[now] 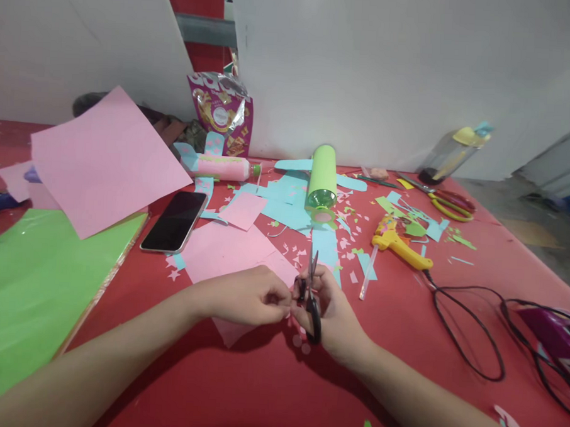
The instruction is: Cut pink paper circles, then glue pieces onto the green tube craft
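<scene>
My right hand (332, 316) holds small black-handled scissors (314, 306), their blades pointing up and away from me. Close beside it, my left hand (248, 297) is closed in a pinch, its fingertips meeting those of my right hand. Whatever sits between the fingertips is too small and covered to name. Below the scissors lie small pink paper dots (302, 345) on the red table (221, 387). Under and behind my left hand spreads a pink paper sheet (217, 248).
A green-wrapped bottle (323, 171) and a pink-wrapped bottle (223, 167) lie farther back among paper scraps. To the right are a yellow glue gun (401, 249) with its cord and larger scissors (448, 202). A phone (175, 222) and green sheets (50, 279) lie left.
</scene>
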`<state>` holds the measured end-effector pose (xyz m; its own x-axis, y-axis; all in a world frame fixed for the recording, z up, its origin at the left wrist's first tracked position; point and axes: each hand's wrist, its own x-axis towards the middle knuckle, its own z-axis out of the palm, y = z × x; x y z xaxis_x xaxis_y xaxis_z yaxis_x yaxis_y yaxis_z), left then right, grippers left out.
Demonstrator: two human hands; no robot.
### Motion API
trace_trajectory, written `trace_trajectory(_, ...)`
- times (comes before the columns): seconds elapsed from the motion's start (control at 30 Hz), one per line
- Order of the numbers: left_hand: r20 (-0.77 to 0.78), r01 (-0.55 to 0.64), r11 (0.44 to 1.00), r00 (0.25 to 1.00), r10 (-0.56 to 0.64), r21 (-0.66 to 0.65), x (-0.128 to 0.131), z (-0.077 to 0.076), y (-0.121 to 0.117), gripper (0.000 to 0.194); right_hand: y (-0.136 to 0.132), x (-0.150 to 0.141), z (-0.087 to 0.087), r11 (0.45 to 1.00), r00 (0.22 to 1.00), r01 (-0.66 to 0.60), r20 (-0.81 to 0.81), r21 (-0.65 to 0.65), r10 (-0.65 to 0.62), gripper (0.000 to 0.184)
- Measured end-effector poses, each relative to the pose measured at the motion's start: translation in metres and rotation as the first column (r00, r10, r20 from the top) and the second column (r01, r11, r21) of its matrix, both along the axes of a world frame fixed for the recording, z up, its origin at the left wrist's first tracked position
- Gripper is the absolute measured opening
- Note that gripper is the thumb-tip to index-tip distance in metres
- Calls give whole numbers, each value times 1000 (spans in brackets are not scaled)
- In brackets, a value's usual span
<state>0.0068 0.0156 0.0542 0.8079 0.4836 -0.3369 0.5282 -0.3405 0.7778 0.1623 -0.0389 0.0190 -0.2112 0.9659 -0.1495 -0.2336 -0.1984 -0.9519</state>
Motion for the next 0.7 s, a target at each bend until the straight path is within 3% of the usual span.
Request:
trace_trajectory(0.43,28,-103,994,994,102,38,0,-3,4,24,1,0,1,994,995,94,38,-55,-92,38)
trace_trajectory(0.7,57,-71,997,996,70,24,-1,0,4,23,0,1,1,989,991,126,52,-82,-122,38)
